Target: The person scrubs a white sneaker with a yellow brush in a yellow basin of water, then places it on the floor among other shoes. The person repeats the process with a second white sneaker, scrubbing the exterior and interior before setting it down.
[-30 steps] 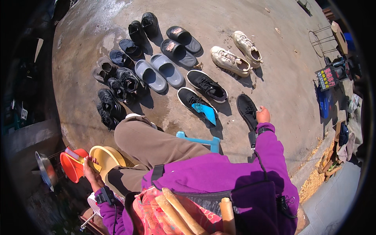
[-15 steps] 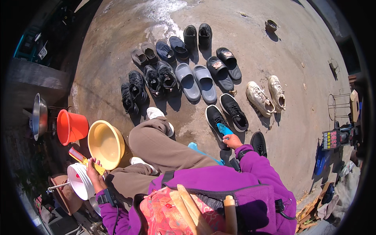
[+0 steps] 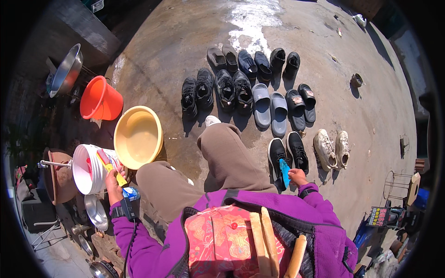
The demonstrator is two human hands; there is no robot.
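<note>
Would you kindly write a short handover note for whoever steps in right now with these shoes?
Left hand: closed on a yellow-handled brush, held at the white bucket, beside the yellow basin.
Right hand: grips the blue insole of a black sneaker, partly lifted out.
Shoe rows stand lined up on the concrete, with a wet patch behind them.
Done: shoes laid out.
Left: whether any are scrubbed cannot be told. The orange bucket stands apart.
</note>
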